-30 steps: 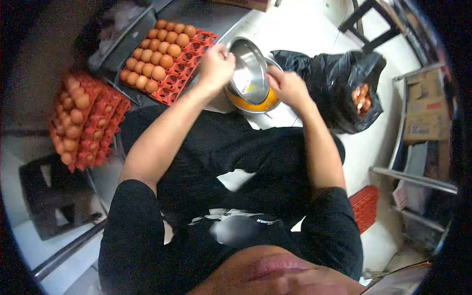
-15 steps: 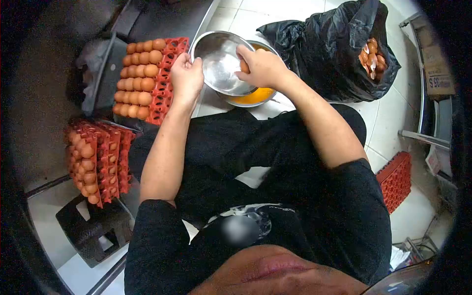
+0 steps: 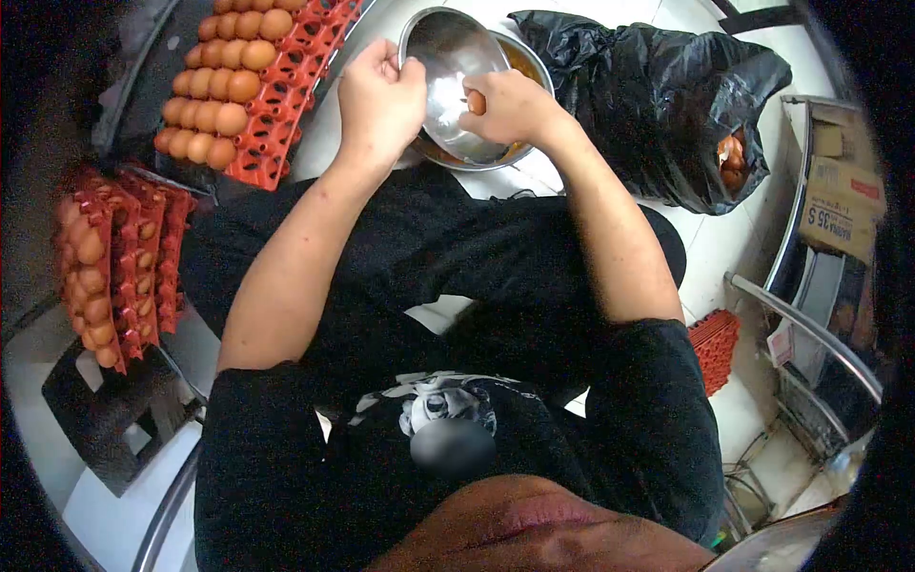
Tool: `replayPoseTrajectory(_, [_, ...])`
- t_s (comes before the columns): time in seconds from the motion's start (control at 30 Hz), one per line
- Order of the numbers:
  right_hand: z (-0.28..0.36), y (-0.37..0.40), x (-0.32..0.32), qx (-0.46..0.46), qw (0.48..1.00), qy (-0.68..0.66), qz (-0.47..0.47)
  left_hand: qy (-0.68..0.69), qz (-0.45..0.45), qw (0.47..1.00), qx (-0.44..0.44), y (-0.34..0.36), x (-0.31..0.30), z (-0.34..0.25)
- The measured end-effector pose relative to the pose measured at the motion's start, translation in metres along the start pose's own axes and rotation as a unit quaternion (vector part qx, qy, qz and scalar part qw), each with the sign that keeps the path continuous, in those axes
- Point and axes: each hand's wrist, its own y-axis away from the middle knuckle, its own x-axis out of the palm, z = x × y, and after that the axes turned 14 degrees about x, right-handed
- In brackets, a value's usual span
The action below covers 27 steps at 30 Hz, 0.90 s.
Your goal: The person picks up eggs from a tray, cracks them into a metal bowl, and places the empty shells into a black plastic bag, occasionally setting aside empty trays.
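My left hand (image 3: 381, 100) pinches the left rim of a shiny metal bowl (image 3: 440, 62), which is tilted over a second bowl (image 3: 536, 65) with orange-yellow liquid in it. Closed around a brown egg (image 3: 476, 102), my right hand (image 3: 515, 107) is over the right part of the tilted bowl. Several brown eggs (image 3: 217, 86) stand in rows on a red egg tray (image 3: 286, 95) left of my left hand. Black plastic bag (image 3: 629, 105) lies right of the bowls, and broken shells (image 3: 732, 157) show in its opening.
More red trays (image 3: 129, 248) with eggs stand at the left, beside a dark stool (image 3: 105, 410). Empty red trays (image 3: 713, 351) lie on the tiled floor at the right. A metal rack (image 3: 810, 324) with a cardboard box (image 3: 841, 205) is at the far right.
The view has shifted, so the trays and bowls sit higher and the left trays farther left. The tilted bowl looks steeper and covers more of the lower bowl's liquid. Both hands keep their hold.
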Motion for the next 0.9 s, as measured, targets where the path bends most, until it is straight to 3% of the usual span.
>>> replayPoseTrajectory(0.27, [-0.008,0.000,-0.005,-0.014,0.999,-0.046,0.003,0.053,-0.028,0.997,0.049,0.004,0.014,0.015])
replayPoseTrajectory(0.37, [-0.006,0.000,-0.015,0.006,0.997,-0.041,0.059,0.063,-0.026,0.997,0.029,0.006,0.012,0.011])
replayPoseTrajectory(0.47, [-0.006,-0.002,-0.017,0.047,0.986,-0.098,0.129,-0.022,0.048,0.999,-0.005,0.007,0.006,0.000])
replayPoseTrajectory(0.53, [-0.010,-0.002,-0.009,0.025,0.993,-0.111,0.034,0.009,0.018,1.000,0.022,0.009,0.013,0.012])
replayPoseTrajectory(0.77, [-0.017,-0.015,-0.008,0.027,0.991,-0.111,-0.071,-0.069,0.003,0.990,0.121,0.009,0.008,-0.012])
replayPoseTrajectory(0.83, [-0.023,-0.017,-0.006,0.025,0.989,-0.116,-0.088,-0.136,0.002,0.967,0.217,0.008,0.008,-0.011])
replayPoseTrajectory(0.9, [-0.019,-0.012,-0.011,0.032,0.989,-0.120,-0.086,-0.167,0.010,0.954,0.249,0.008,0.008,-0.012])
